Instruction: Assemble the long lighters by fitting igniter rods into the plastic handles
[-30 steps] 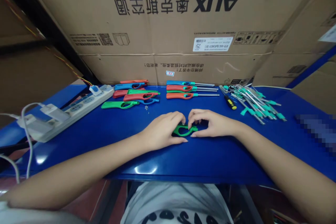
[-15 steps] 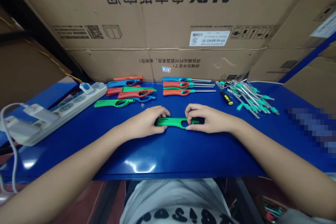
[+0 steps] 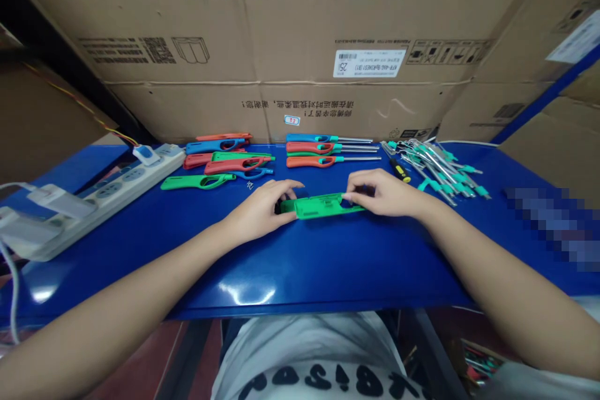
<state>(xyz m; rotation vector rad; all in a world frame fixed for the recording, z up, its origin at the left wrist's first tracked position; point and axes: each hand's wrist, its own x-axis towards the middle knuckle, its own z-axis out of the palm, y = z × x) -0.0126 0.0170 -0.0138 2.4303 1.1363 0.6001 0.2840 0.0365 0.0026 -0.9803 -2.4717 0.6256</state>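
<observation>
A green lighter shell (image 3: 319,206) lies tilted between my hands, its ribbed inner side facing me. My right hand (image 3: 382,192) pinches the trigger-hole end of it between thumb and fingers. At the shell's other end, a darker green piece (image 3: 287,207) shows, apparently the second half of the casing. My left hand (image 3: 260,206) curls around that piece, thumb in front and fingers behind. My palms hide both outer ends.
Behind my left hand lie several coloured lighter casings (image 3: 218,182). Lighters with metal rods (image 3: 312,162) lie in the middle, before a cardboard box (image 3: 225,106). To the right are a screwdriver (image 3: 400,170) and a pile of metal rods (image 3: 443,172); a power strip (image 3: 110,190) stands left.
My right hand has raised and tilted the green shell, moving slightly right and away from me. Its inside now shows, and a darker green piece appears at the left hand.
</observation>
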